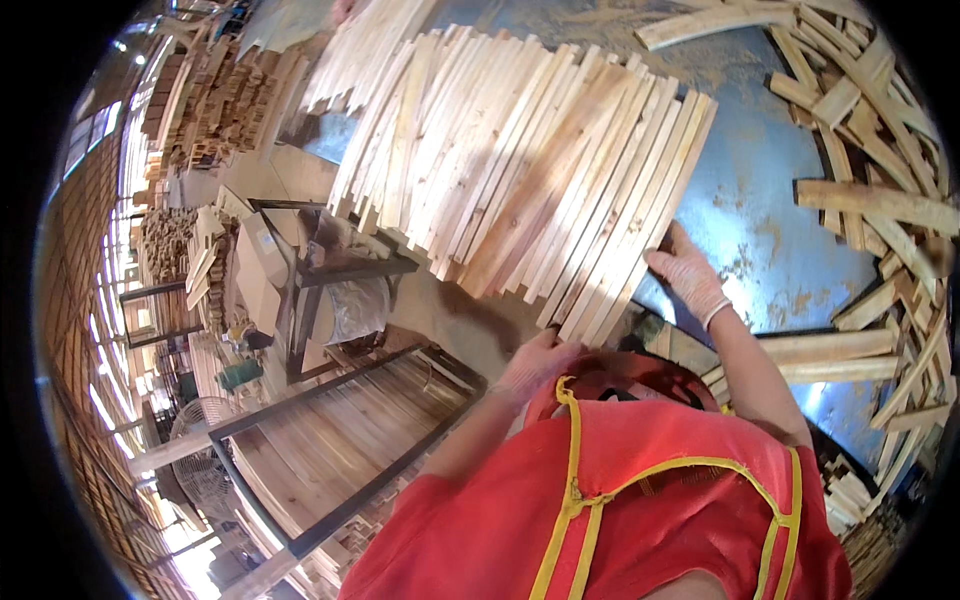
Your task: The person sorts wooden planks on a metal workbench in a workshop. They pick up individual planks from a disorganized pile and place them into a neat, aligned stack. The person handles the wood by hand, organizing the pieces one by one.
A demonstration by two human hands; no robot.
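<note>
A row of long, pale wooden strips [500,150] lies side by side, with uneven near ends and a few browner pieces among them. My left hand [540,362], in a thin see-through glove, is closed at the near ends of the rightmost strips; its fingers are partly hidden. Gloved the same way, my right hand [690,280] grips the outer strip on the right side of the row, its thumb over the edge and its fingers along the side. The strips rest partly on a blue metal table [740,230], and their near ends reach past its edge.
Offcuts [870,205] lie in a loose heap along the table's right side. Another bundle of strips [365,50] is at the far left. A dark metal frame [300,300] and a framed rack of boards [350,430] stand at left, near a fan [203,450]. Stacked lumber [225,105] stands behind.
</note>
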